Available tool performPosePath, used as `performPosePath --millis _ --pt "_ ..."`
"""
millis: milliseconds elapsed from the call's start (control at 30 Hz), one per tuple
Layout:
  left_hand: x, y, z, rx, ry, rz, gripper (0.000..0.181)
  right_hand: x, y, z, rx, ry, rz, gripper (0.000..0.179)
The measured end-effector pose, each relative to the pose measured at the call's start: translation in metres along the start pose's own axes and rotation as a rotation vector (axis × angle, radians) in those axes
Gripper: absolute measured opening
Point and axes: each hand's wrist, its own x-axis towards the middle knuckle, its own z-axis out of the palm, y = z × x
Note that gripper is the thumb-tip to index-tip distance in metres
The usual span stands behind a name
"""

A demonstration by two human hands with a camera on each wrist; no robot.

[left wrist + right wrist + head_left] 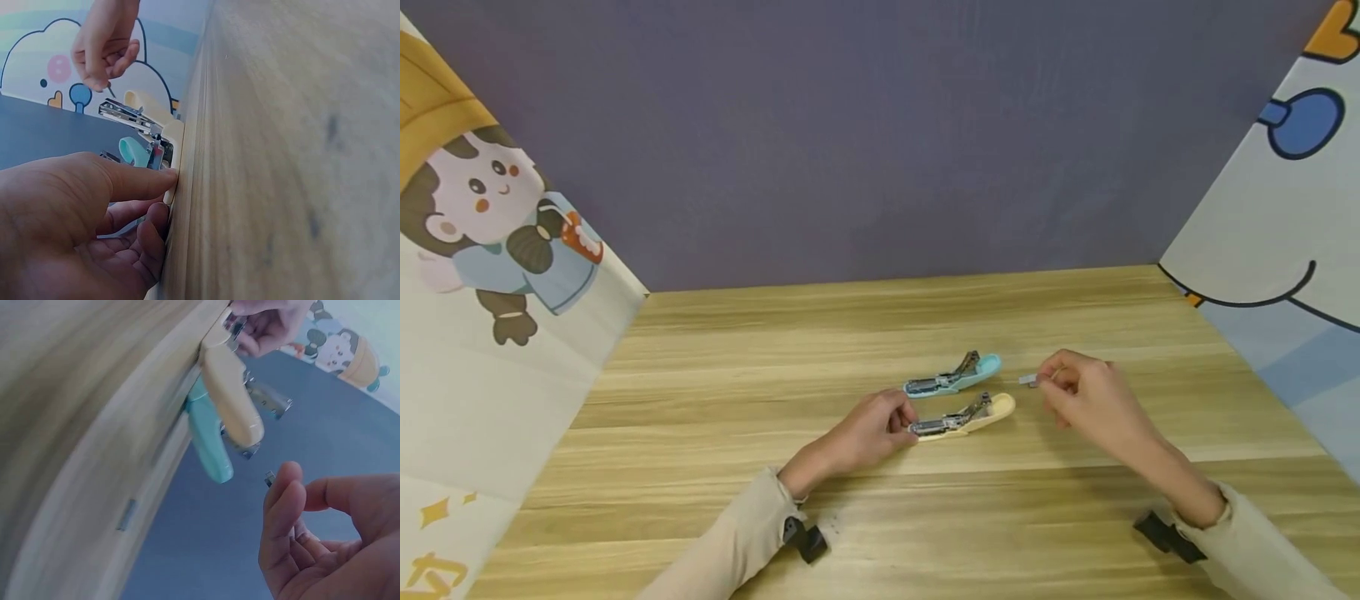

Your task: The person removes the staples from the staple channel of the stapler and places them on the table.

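Note:
My left hand (pixel 868 429) pinches the near-left end of a cream stapler (pixel 1002 407) on the table, thumb and fingertips on its edge. The stapler lies opened up, its metal magazine tilted above the cream handle. Just behind it is a teal stapler (pixel 989 366), opened the same way. To the right of both, my right hand (pixel 1093 404) is raised, pinching a small silver piece, apparently a short strip of staples (pixel 269 479), between thumb and index finger. Another small grey strip of staples (pixel 127 514) rests on the table near that hand.
A wood-grain table (pixel 737 358) spreads under everything. At its far edge rises a dark blue-grey wall (pixel 880 150), with cartoon-printed panels standing at left and right. Each wrist wears a black camera mount, the left (pixel 805 540) close over the table.

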Motion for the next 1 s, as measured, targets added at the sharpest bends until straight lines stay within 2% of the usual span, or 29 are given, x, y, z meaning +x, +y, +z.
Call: performPosePath --millis 133,267,500,600,800,900,1000 --pt "0.000 -0.001 0.001 -0.006 0.005 0.001 0.015 0.002 0.015 0.001 0.040 -0.012 0.038 0.011" --pt "0.000 -0.002 0.002 -0.009 0.005 0.006 0.015 0.001 0.031 0.003 0.093 -0.060 0.092 0.019" --pt "0.000 -0.003 0.001 -0.013 0.004 0.008 0.015 -0.001 0.053 0.001 0.283 -0.149 0.166 0.030" --pt "0.000 -0.003 0.001 -0.019 0.002 0.010 0.015 -0.003 0.059 -0.002 0.330 -0.170 0.184 0.032" --pt "-0.002 -0.002 -0.001 -0.014 -0.001 0.018 0.014 -0.001 0.069 0.000 0.373 -0.254 0.230 0.029" --pt "-0.002 -0.002 -0.001 -0.008 -0.001 0.021 0.014 -0.001 0.072 0.003 0.385 -0.313 0.236 0.025" --pt "-0.002 -0.001 -0.001 -0.005 -0.001 0.023 0.015 -0.002 0.073 0.005 0.385 -0.339 0.232 0.023"
